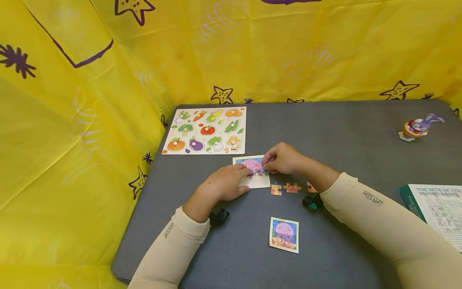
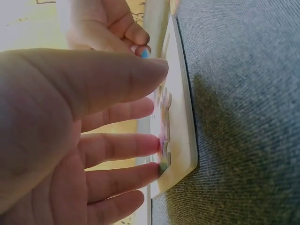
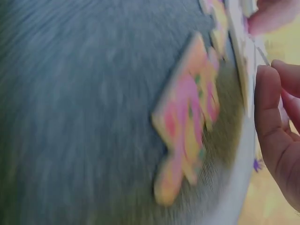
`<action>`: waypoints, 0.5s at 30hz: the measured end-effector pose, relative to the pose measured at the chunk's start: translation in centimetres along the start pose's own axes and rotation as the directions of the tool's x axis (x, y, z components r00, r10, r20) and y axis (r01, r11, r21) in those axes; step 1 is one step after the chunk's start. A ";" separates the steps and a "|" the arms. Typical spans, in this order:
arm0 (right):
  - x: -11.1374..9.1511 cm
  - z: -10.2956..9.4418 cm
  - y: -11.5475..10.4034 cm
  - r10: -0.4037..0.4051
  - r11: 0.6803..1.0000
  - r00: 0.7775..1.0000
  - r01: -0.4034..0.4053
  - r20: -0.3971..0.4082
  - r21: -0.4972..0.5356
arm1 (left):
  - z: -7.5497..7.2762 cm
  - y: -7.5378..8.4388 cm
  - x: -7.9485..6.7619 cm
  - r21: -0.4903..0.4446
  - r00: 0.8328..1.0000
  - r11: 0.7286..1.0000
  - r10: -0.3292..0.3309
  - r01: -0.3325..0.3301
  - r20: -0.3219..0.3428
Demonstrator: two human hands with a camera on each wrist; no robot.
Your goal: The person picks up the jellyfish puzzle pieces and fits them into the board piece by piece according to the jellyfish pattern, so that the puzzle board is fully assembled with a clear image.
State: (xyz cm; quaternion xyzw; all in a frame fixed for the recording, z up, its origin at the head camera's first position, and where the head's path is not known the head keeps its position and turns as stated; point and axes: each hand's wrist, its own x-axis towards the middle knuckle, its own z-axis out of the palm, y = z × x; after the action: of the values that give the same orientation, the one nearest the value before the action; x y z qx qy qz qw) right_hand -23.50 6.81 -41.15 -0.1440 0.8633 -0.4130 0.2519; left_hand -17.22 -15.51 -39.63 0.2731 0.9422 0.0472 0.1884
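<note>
A jigsaw tray (image 1: 260,184) lies mid-table, its upper part filled with pink jellyfish puzzle pieces (image 1: 251,163). My left hand (image 1: 226,181) rests its nearly straight fingertips on the pieces in the tray, thumb held apart, as the left wrist view shows. At the tray's right edge, my right hand (image 1: 285,159) pinches a puzzle piece (image 2: 145,53) between thumb and fingers; only a bit of blue shows. Three loose puzzle pieces lie right of the tray: one (image 1: 276,189) nearest it, another (image 1: 292,187) beside that, and a third (image 1: 311,187) partly behind the right forearm.
A jellyfish picture card (image 1: 284,235) lies toward the front. Behind the tray is a vegetable peg board (image 1: 205,130). Far right stand a purple rabbit figure (image 1: 418,127) and, nearer, a white and green box (image 1: 438,208). Yellow cloth (image 1: 274,52) borders the table.
</note>
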 end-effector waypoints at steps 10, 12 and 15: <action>0.8 1.1 -0.8 -0.003 0.986 0.999 -0.006 -0.051 -0.165 | 0.6 0.0 0.3 0.111 0.999 0.994 0.004 0.000 -0.041; 0.9 0.9 -0.9 -0.022 0.975 0.997 0.005 -0.073 -0.223 | 0.6 0.0 0.3 0.112 0.999 0.994 0.005 0.000 -0.043; 1.0 0.7 -0.8 -0.035 0.957 0.995 0.005 -0.097 -0.291 | 0.7 0.0 0.4 0.114 0.999 0.993 -0.002 0.006 -0.033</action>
State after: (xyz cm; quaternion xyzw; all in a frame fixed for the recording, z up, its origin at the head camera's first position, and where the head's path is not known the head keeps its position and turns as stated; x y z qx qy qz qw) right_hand -23.90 5.39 -41.20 -0.1671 0.9247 -0.2913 0.1795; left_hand -17.23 -15.32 -40.35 0.2808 0.9468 -0.0025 0.1570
